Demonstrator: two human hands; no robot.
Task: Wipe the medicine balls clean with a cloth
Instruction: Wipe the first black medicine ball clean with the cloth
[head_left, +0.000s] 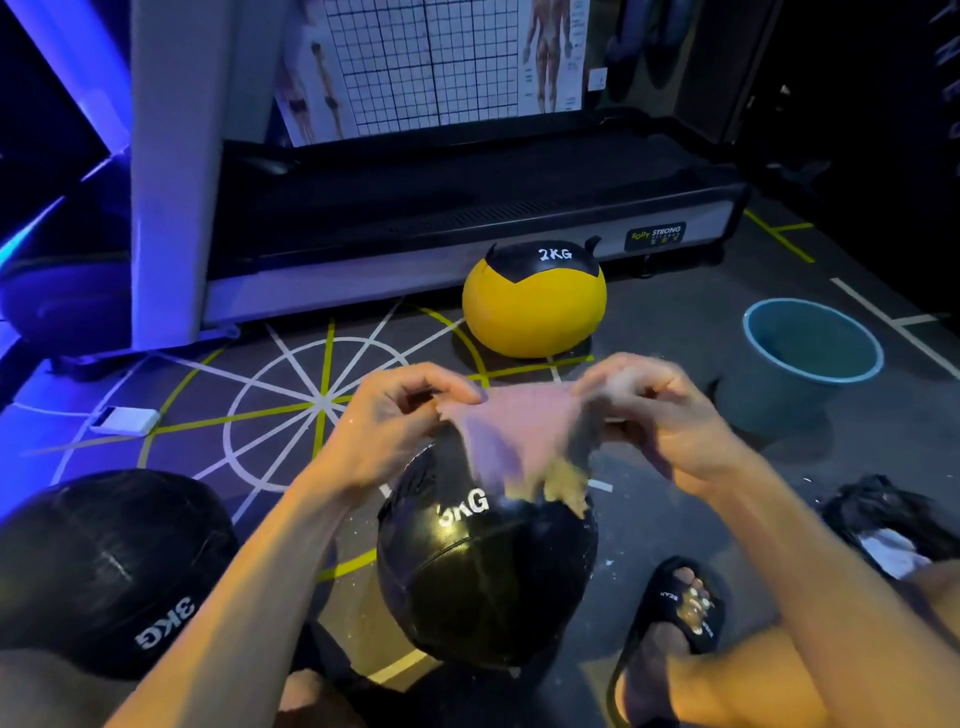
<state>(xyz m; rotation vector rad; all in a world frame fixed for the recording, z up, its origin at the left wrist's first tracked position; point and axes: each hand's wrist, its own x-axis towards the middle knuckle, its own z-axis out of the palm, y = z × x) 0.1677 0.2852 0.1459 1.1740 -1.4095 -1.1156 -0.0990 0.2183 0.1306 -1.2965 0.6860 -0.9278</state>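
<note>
On a dim gym floor (675, 322), the left hand (395, 415) and right hand (654, 410) pinch a cloth (519, 436) spread taut above the near black ball (483, 571), likely readying a wiping face; the yellow ball (535, 312) waits farther off.

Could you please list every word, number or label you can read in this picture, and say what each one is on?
"2KG": black cap of the yellow ball.
"3KG": black ball at the left.
"KG", the digit before it partly hidden by the cloth: black ball in the middle.
"BODY STRONG": badge on the treadmill base; the smaller line beneath is unreadable.
Sandal strap: lettering too blurred.
Wall chart: captions too small to read.
</note>
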